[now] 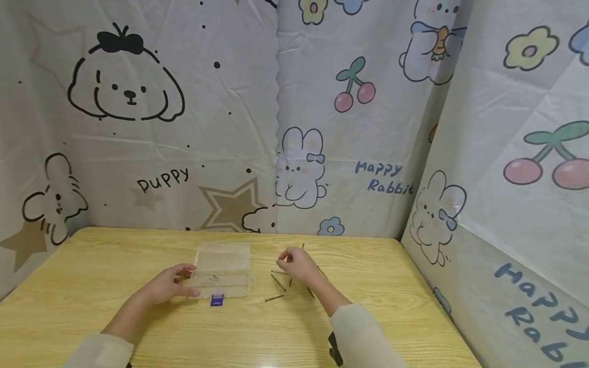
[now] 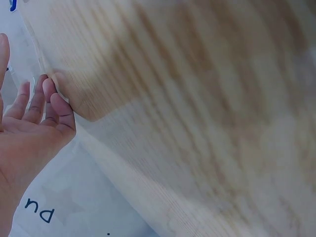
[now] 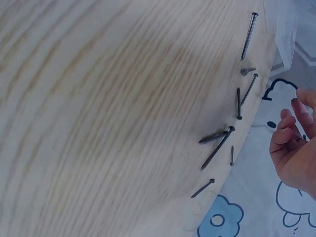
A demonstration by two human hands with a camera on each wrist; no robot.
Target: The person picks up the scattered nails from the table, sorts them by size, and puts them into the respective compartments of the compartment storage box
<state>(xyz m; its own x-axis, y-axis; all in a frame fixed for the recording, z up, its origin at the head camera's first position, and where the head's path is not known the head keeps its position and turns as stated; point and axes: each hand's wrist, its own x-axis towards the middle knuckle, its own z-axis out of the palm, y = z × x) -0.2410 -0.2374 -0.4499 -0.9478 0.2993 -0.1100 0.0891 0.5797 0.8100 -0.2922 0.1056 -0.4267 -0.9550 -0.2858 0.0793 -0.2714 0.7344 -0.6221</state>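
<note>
A clear plastic box [image 1: 219,292] lies with its lid [image 1: 224,257] raised at the back and a purple latch [image 1: 217,300] in front. A few small dark nails [image 1: 213,277] are inside it. My left hand [image 1: 169,284] holds the box's left side, thumb by the front corner and bent fingers farther back. To the right, my right hand [image 1: 296,264] hovers over several loose metal nails [image 1: 278,282], its thumb and index fingertips close together. I cannot tell whether something small is between them. In the right wrist view, scattered nails [image 3: 217,148] lie left of the curled fingers.
The wooden table [image 1: 184,340] has its back edge against a hanging sheet [image 1: 230,128] printed with cartoon animals. Another part of the sheet [image 1: 497,220] hangs along the right side.
</note>
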